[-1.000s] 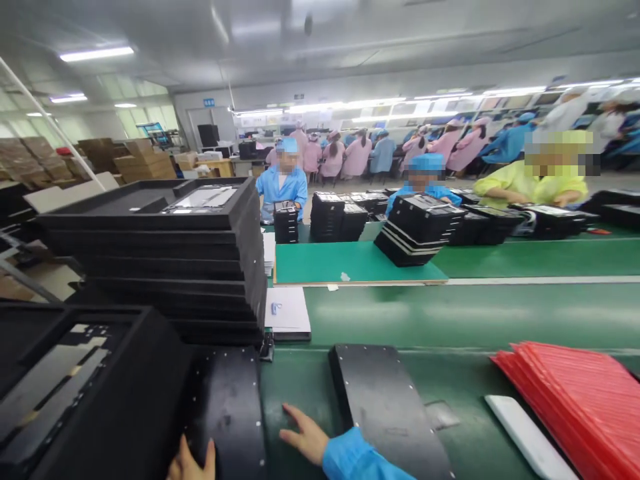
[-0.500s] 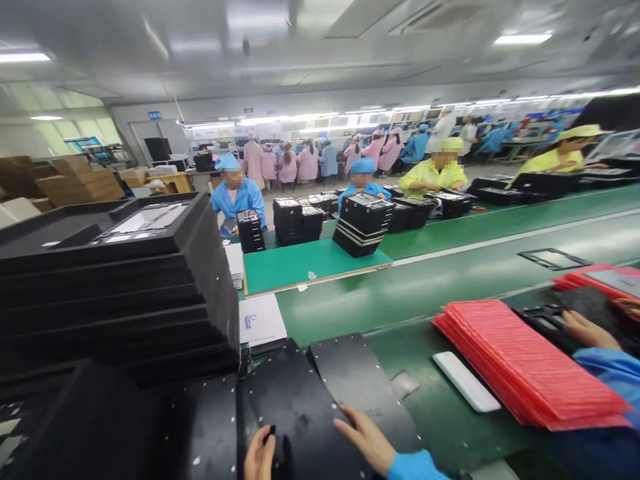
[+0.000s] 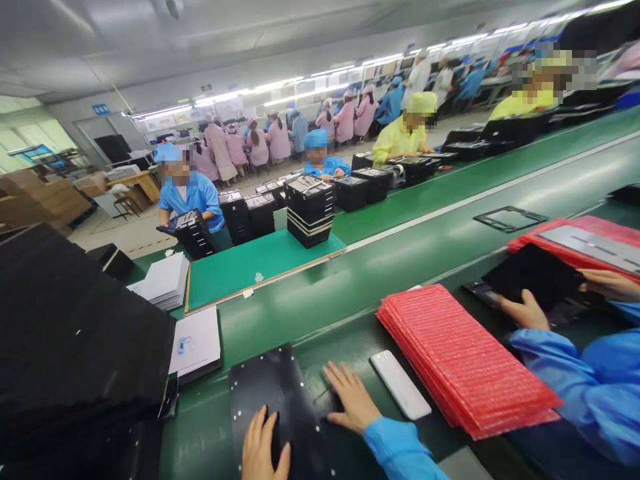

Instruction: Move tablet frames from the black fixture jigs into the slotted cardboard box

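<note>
Along the green conveyor belt (image 3: 280, 340), the left hand (image 3: 263, 443) sits at a flat black dotted foam sheet (image 3: 273, 400), its grip hard to tell; the right hand (image 3: 353, 398) lies open, fingers spread, steadying the sheet's right edge, before a white rounded slab (image 3: 400, 385) and a stack of red plastic sheets (image 3: 465, 360).

On the green conveyor desk (image 3: 400, 267) lies a stack of red plastic sheets (image 3: 465, 357), and just beside it a flat white piece (image 3: 400, 385), perhaps a cover. Farther away, a pile of black trays (image 3: 310, 208) stands on a green board (image 3: 240, 277), and a worker in blue (image 3: 187, 193) is behind it.
</note>
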Demonstrator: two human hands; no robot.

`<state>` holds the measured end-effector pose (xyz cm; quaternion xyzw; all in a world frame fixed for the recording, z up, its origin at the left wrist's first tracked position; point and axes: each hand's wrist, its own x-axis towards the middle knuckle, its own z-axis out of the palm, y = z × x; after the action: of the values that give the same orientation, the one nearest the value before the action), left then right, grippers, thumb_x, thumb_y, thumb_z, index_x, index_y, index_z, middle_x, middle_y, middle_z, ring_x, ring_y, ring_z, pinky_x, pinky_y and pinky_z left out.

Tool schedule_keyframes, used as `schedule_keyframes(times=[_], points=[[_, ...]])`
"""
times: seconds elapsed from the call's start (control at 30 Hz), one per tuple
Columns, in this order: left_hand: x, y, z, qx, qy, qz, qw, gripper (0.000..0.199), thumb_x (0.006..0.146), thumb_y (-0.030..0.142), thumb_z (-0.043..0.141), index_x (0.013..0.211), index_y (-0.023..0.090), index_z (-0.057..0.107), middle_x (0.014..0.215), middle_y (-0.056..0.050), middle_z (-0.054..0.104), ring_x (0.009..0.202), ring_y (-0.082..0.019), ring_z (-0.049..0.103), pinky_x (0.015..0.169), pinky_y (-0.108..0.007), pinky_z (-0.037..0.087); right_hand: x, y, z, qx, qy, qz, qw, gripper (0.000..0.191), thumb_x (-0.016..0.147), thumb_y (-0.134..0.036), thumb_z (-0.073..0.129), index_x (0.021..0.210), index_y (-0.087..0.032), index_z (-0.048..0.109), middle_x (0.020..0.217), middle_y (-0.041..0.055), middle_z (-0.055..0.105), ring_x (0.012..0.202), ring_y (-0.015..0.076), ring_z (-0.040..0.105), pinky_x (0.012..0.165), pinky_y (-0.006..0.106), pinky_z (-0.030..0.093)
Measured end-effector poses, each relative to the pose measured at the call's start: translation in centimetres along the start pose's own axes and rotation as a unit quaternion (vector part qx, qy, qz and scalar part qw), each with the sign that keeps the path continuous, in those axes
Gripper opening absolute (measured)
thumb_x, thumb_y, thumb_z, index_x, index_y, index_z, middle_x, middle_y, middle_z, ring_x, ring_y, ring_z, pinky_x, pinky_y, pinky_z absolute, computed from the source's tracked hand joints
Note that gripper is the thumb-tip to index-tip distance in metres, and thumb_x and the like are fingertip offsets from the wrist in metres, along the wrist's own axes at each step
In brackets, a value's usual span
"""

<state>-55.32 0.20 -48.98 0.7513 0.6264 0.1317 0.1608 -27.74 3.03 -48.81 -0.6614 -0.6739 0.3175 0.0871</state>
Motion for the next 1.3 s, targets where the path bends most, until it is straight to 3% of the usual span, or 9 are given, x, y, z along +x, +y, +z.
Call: schedule_keyframes(times=[0.1, 0.2, 0.27, 0.53, 0.73, 0.9, 1.07, 1.2, 1.3], points=[[-0.1, 4.4, 1.7, 0.088, -0.017, -0.01, 0.996, 0.054, 0.075, 0.026, 0.052, 0.129, 0.02, 0.06, 0.145, -0.011, 0.045, 0.137, -0.034, 0.036, 0.11, -0.057, 0.029, 1.9, 2.2, 1.5, -0.016, -0.047, -0.044, 0.998, 0.066, 0.07, -0.03, 0.068, 0.133, -0.018, 0.054, 0.149, 0.0116, 0.038, 0.141, 0.0367, 0.024, 0.115, 0.056, 0.017], [0.0, 5.9, 3.1, 0.136, 0.026, -0.031, 0.99, 0.051, 0.078, 0.025, 0.051, 0.128, 0.025, 0.061, 0.143, -0.009, 0.047, 0.136, -0.034, 0.037, 0.111, -0.058, 0.025, 2.0, 2.8, 2.8, 0.025, 0.047, -0.029, 0.998, 0.046, 0.085, -0.028, 0.05, 0.129, -0.015, 0.056, 0.136, 0.0157, 0.052, 0.129, 0.0303, 0.045, 0.109, 0.048, 0.033], [0.0, 5.8, 3.7, 0.158, 0.049, -0.03, 0.986, 0.05, 0.077, 0.026, 0.053, 0.126, 0.026, 0.062, 0.141, -0.009, 0.05, 0.135, -0.034, 0.039, 0.112, -0.058, 0.024, 1.5, 2.0, 2.7, 0.027, 0.059, -0.034, 0.997, 0.047, 0.083, -0.029, 0.051, 0.128, -0.016, 0.055, 0.127, 0.0161, 0.058, 0.117, 0.0294, 0.054, 0.101, 0.045, 0.041], [-0.2, 5.1, 4.6, 0.187, 0.06, -0.007, 0.98, 0.065, 0.064, 0.044, 0.069, 0.127, 0.026, 0.062, 0.139, -0.013, 0.051, 0.132, -0.04, 0.041, 0.11, -0.062, 0.022, 1.3, -2.1, -1.7, -0.105, -0.095, -0.155, 0.978, 0.046, 0.062, -0.024, 0.069, 0.107, -0.017, 0.059, 0.106, 0.0116, 0.063, 0.101, 0.03, 0.057, 0.094, 0.041, 0.038], [-0.5, 4.5, 5.0, 0.193, 0.054, -0.001, 0.98, 0.077, 0.062, 0.055, 0.072, 0.133, 0.028, 0.055, 0.144, -0.013, 0.046, 0.135, -0.041, 0.037, 0.113, -0.061, 0.016, 2.0, -1.8, -2.5, -0.091, -0.056, -0.12, 0.987, 0.039, 0.064, -0.015, 0.058, 0.103, -0.019, 0.057, 0.101, 0.0086, 0.065, 0.097, 0.0264, 0.06, 0.084, 0.033, 0.04], [-0.6, 4.8, 3.2, 0.14, -0.049, 0.0, 0.989, 0.098, 0.06, 0.064, 0.07, 0.144, 0.026, 0.039, 0.152, -0.015, 0.03, 0.14, -0.044, 0.024, 0.111, -0.067, 0.01, 1.5, -2.8, -2.0, -0.117, -0.074, -0.168, 0.976, 0.031, 0.066, -0.012, 0.055, 0.096, -0.019, 0.056, 0.094, 0.006, 0.066, 0.089, 0.0226, 0.062, 0.075, 0.028, 0.04], [0.7, 10.4, 0.4, 0.039, -0.129, -0.132, 0.982, 0.105, 0.059, 0.045, 0.072, 0.15, 0.019, 0.026, 0.157, -0.017, 0.008, 0.143, -0.045, 0.0, 0.109, -0.07, -0.002, 3.0, -2.6, -2.9, -0.207, -0.122, -0.322, 0.916, 0.035, 0.066, -0.013, 0.062, 0.101, -0.017, 0.058, 0.096, 0.0084, 0.066, 0.091, 0.0237, 0.061, 0.077, 0.03, 0.042], [1.9, 12.8, -3.2, -0.085, -0.092, -0.252, 0.96, 0.104, 0.054, 0.014, 0.062, 0.15, 0.018, 0.024, 0.159, -0.015, 0.004, 0.143, -0.043, -0.006, 0.109, -0.07, -0.002, 5.2, -0.3, -3.0, -0.18, 0.016, -0.357, 0.917, 0.041, 0.075, -0.017, 0.061, 0.116, -0.017, 0.058, 0.104, 0.0134, 0.064, 0.095, 0.026, 0.059, 0.081, 0.036, 0.043], [1.2, 9.0, -7.0, -0.265, 0.001, -0.226, 0.937, 0.098, 0.055, 0.01, 0.055, 0.149, 0.02, 0.028, 0.158, -0.011, 0.018, 0.146, -0.035, 0.012, 0.117, -0.055, 0.012, 5.0, 1.2, 0.0, -0.051, 0.095, -0.287, 0.952, 0.053, 0.083, -0.036, 0.058, 0.131, -0.015, 0.05, 0.123, 0.0174, 0.059, 0.113, 0.0303, 0.054, 0.093, 0.043, 0.043]])
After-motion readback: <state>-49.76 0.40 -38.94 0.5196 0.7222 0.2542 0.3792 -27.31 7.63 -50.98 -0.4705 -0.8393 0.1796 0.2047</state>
